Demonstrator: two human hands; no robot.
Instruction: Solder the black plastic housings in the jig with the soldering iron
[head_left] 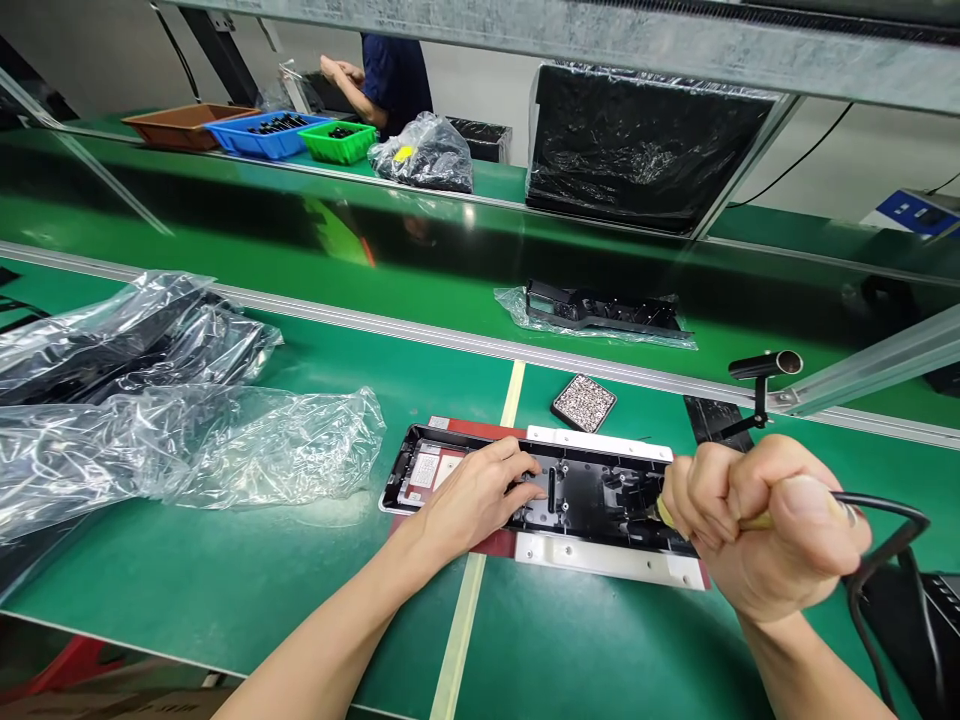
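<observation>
A long black plastic housing (581, 490) lies open side up in a fixture with a red base and white side strips (607, 562). Inside it are ribs, posts and small parts. My left hand (491, 485) rests over its left half, thumb and bent forefinger apart, fingertips against the inside. Wrapped in a fist, my right hand (765, 520) grips a yellowish corded electric screwdriver (664, 512) above the right end. The tool points down-left into the housing; its tip is hard to make out. A black cord (892, 505) leaves its top end.
A tray of small screws (584, 402) sits behind the fixture. Plastic-wrapped parts (135, 390) cover the left. A small black cylinder on a stand (765, 366) is at right. A bagged black part (607, 310) lies on the green belt. Beyond are bins (266, 135) and a co-worker (394, 80).
</observation>
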